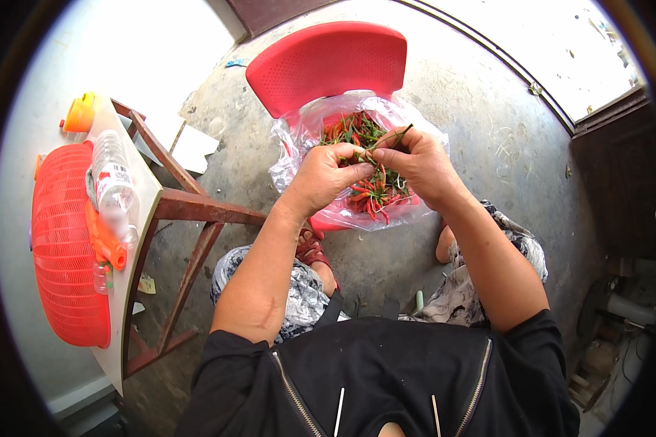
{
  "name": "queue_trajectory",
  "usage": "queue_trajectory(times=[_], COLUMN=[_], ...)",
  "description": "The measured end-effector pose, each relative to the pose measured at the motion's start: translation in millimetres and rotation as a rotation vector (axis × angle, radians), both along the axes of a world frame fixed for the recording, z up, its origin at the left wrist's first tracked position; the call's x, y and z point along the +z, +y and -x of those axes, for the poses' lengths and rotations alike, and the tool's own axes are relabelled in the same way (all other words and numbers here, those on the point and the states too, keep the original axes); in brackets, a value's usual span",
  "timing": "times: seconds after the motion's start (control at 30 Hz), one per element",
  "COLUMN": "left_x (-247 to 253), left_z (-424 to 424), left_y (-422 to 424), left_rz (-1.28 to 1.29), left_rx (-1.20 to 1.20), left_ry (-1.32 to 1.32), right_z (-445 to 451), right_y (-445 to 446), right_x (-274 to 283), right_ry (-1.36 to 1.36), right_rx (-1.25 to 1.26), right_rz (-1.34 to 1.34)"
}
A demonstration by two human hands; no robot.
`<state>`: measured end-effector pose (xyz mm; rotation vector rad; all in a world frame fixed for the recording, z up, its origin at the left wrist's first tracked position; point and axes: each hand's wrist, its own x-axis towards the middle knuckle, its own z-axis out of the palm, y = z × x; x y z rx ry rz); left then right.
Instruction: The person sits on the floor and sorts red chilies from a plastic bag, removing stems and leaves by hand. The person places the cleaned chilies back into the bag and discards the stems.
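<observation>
Both my hands meet above a clear plastic bag (pixel 284 175) that lies spread on the seat of a red plastic chair (pixel 328 60). Inside the bag is a heap of red chili peppers (pixel 369 205) with green stems and leaves. My right hand (pixel 415 164) pinches a green chili stem (pixel 396 136) between thumb and fingers, and one end of it sticks up past the knuckles. My left hand (pixel 328 172) has thumb and forefinger closed on the stem's other end, close to the right fingertips. What hangs below the fingertips is partly hidden against the heap.
On the left stands a table (pixel 142 191) with reddish wooden legs. It bears a red plastic basket (pixel 60 240), an empty clear bottle (pixel 112 180), an orange toy-like plastic piece (pixel 106 240) and a yellow-orange container (pixel 79 113). Pale sheets (pixel 194 147) lie on the concrete floor beside it.
</observation>
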<state>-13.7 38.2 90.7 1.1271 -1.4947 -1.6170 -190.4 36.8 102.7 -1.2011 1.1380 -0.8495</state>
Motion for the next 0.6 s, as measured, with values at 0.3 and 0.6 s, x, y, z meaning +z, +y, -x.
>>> queue_trajectory(times=[0.3, 0.6], left_x=[-1.7, -0.7], left_z=[2.4, 16.6], left_y=[-2.3, -1.9], left_rz=[0.177, 0.443], left_rx=[0.094, 0.233], left_ry=[-0.189, -0.372], right_z=[-4.7, -6.0], right_y=[0.5, 1.9], right_x=[-10.1, -15.2], right_ry=[-0.01, -0.073], right_rx=[-0.107, -0.157], right_rz=[0.005, 0.018])
